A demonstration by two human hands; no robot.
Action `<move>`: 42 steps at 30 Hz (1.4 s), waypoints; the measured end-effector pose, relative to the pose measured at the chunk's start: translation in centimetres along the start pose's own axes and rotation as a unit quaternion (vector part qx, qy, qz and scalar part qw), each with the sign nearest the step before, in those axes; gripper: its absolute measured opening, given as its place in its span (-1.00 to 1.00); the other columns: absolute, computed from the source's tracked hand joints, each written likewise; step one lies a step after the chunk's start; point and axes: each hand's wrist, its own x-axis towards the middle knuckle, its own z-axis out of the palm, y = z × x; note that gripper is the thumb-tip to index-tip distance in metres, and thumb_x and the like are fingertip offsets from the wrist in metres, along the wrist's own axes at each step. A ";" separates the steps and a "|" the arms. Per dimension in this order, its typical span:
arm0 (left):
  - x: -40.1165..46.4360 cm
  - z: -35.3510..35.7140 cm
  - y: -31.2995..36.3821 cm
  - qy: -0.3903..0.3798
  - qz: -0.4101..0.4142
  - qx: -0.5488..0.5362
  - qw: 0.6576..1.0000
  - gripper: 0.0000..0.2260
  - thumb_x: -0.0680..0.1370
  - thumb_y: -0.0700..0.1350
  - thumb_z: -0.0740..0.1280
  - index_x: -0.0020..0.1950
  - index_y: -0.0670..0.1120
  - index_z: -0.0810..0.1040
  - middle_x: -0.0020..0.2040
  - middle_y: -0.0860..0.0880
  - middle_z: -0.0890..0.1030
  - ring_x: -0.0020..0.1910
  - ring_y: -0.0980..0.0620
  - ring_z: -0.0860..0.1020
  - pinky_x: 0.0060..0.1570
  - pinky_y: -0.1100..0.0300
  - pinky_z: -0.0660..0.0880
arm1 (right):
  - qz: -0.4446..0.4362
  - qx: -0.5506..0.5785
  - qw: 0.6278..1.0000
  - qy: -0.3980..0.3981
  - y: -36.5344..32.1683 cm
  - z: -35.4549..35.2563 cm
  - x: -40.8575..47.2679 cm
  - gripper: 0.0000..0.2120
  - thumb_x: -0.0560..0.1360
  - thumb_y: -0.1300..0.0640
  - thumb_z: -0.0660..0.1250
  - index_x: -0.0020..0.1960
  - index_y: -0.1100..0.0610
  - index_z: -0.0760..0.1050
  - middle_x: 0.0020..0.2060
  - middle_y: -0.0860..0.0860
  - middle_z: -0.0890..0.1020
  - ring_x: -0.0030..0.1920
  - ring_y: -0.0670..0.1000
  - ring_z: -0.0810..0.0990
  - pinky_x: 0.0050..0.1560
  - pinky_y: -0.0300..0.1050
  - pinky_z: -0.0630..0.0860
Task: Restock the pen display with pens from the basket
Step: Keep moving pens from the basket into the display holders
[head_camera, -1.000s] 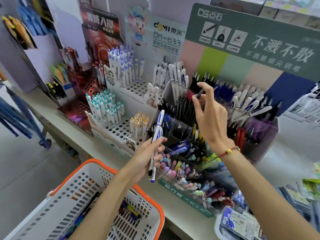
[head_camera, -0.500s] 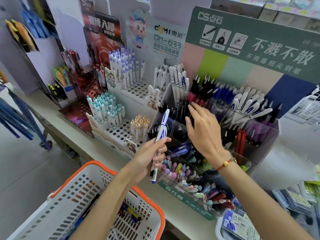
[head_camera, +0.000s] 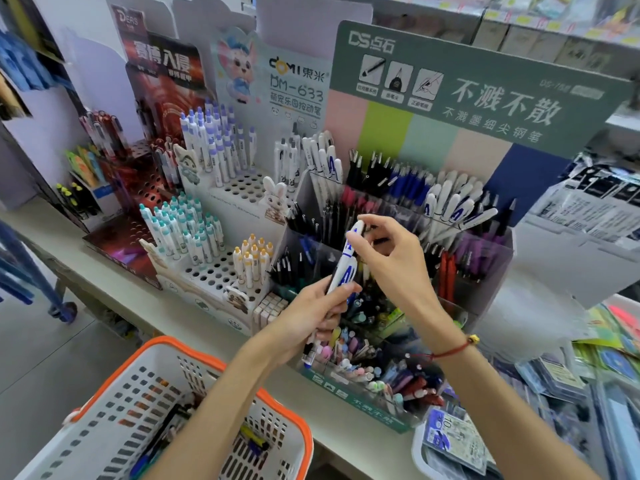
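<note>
A: Nearest thing?

B: White basket w/ orange rim [head_camera: 221, 363], bottom left, below the counter edge. A few pens [head_camera: 254, 441] lie on its floor, colours hard to tell.

A: Hands?

B: Both up over the front of the display. Left hand [head_camera: 311, 315] has its fingers curled round the lower half of a white pen w/ blue print [head_camera: 341, 277], maybe a 2nd one bunched w/ it, can't tell. Pen is tilted, tip down near the front bin, cap end up & to the right. Right hand [head_camera: 391, 261] pinches the cap end btw thumb & forefinger, other fingers loosely bent. Red cord bracelet [head_camera: 450, 351] on the right wrist.

A: So the pen is not in the display?

B: No, in the air, held by both hands, above the clear front bins.

A: And behind?

B: Clear tiered pen display [head_camera: 498, 251] w/ a green header card. Front bin has pastel pens lying flat, middle rows dark & black pens, back row black, blue & white-blue pens standing, same look as the held one. Left of it, a white peg-hole stand [head_camera: 214, 275] w/ teal-, yellow- & purple-capped pens upright, many holes bare. Further left a red stand [head_camera: 138, 181]. All sit on a pale counter [head_camera: 104, 271].
</note>
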 end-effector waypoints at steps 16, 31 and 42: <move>1.1 -3.2 2.5 0.120 0.033 -0.116 0.985 -0.83 0.66 -0.10 0.11 0.03 -0.10 0.47 -0.40 0.06 0.28 -0.58 0.20 0.20 -0.60 0.37 0.12 | -0.225 0.057 0.913 0.335 -5.3 -1.5 7.7 -0.81 0.53 0.29 0.34 0.14 0.26 0.49 -0.09 -0.04 0.61 -0.10 -0.20 0.61 0.01 -0.28 0.57; 0.2 -3.4 1.8 0.048 0.073 -0.143 0.986 -0.76 0.68 -0.13 0.09 0.21 -0.06 0.52 -0.25 0.08 0.58 -0.32 0.15 0.50 -0.32 0.28 0.41 | -0.259 -0.320 0.904 0.117 -4.2 1.9 9.2 -0.68 0.61 -0.04 0.22 0.10 0.13 0.64 -0.03 0.05 0.62 0.01 0.03 0.38 -0.05 -0.14 0.19; 1.1 -4.0 1.7 0.129 0.085 -0.142 0.978 -0.74 0.68 -0.20 0.08 0.18 -0.03 0.54 0.07 0.05 0.66 0.10 0.10 0.59 0.19 0.15 0.45 | -0.181 0.008 0.965 0.189 -4.9 -0.7 7.3 -0.73 0.61 0.06 0.29 0.00 0.24 0.64 -0.27 0.00 0.64 -0.41 -0.26 0.48 -0.39 -0.41 0.36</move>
